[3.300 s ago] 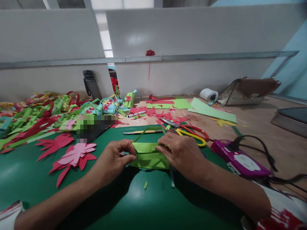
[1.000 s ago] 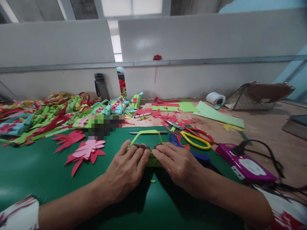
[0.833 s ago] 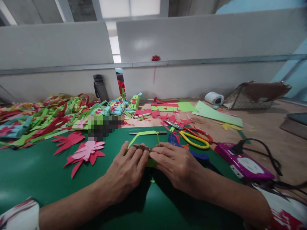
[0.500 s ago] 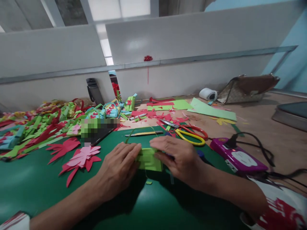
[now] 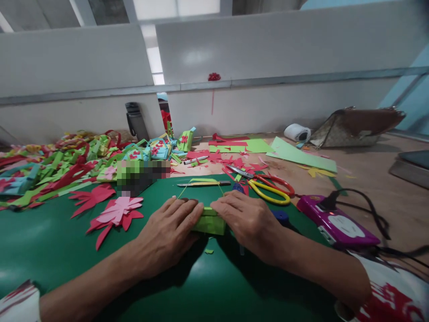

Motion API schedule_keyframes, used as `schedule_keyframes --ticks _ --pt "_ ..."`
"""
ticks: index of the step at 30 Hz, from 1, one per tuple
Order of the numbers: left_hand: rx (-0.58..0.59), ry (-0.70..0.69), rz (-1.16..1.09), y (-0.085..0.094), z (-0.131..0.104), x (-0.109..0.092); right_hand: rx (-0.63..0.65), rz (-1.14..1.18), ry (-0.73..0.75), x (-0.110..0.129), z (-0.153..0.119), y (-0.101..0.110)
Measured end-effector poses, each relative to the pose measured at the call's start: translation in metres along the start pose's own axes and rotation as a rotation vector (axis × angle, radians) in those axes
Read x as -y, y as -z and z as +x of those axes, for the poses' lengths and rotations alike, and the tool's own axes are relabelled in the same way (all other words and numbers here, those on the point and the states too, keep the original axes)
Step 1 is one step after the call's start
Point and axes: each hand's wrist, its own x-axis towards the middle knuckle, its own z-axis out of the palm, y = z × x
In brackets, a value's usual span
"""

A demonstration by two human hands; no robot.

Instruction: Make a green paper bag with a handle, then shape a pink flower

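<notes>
over the green mat point(image 5: 214, 290), between the two hands, is a green paper bag point(image 5: 211, 224), its thin handle point(image 5: 204, 180) looping up behind it. the left hand point(image 5: 170, 219) has its grip clasped on the bag's left end, the right hand point(image 5: 250, 219) has its grip clasped on the right end, so only the middle shows; whether the base touches the mat can't be told. just past the hands lies a knife point(image 5: 192, 184), close in behind the handle. a blue tool point(image 5: 281, 217) is partly covered by the right hand. beyond it are scissors point(image 5: 253, 179), near red scraps point(image 5: 214, 156) and a pen point(image 5: 196, 160). to the right, on the brown tabletop point(image 5: 362, 176), a purple power strip point(image 5: 345, 226) has a black plug point(image 5: 328, 202) in it. to the left lie a red flower point(image 5: 95, 197) and a pink flower point(image 5: 120, 208), the pink resting on more red paper; something dark beside them is blurred out. a mixed paper pile point(image 5: 60, 165) fills the back left. a roll point(image 5: 296, 133) lies near a pale green sheet point(image 5: 301, 156).

as for containers, the dark bottle point(image 5: 136, 121) stands by the panel point(image 5: 284, 103), its inside hidden. the purse point(image 5: 358, 129) has its flap down, contents unseen. the paper bag's inside is also out of sight.
</notes>
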Motion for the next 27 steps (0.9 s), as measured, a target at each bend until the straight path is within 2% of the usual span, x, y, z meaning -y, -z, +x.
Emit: schedule_keyframes --ticks 7,11,14,16,22,27 --pt "0.06 0.012 0.106 0.001 0.007 0.001 -0.177 0.103 -0.167 -0.002 0.008 -0.001" --pt "0.072 0.014 0.142 -0.003 0.011 0.005 -0.184 0.225 -0.328 -0.002 0.014 0.003" --pt "0.096 0.04 0.12 -0.005 0.013 0.008 -0.171 0.245 -0.369 -0.004 0.016 0.004" --pt "0.117 0.065 0.102 -0.006 0.013 0.008 -0.168 0.215 -0.337 -0.006 0.015 0.002" --pt "0.126 0.12 0.039 -0.008 0.017 0.008 -0.142 0.039 -0.108 -0.012 0.01 -0.009" --pt "0.149 0.103 0.009 -0.011 0.02 0.013 -0.07 -0.021 -0.038 -0.015 0.006 -0.009"
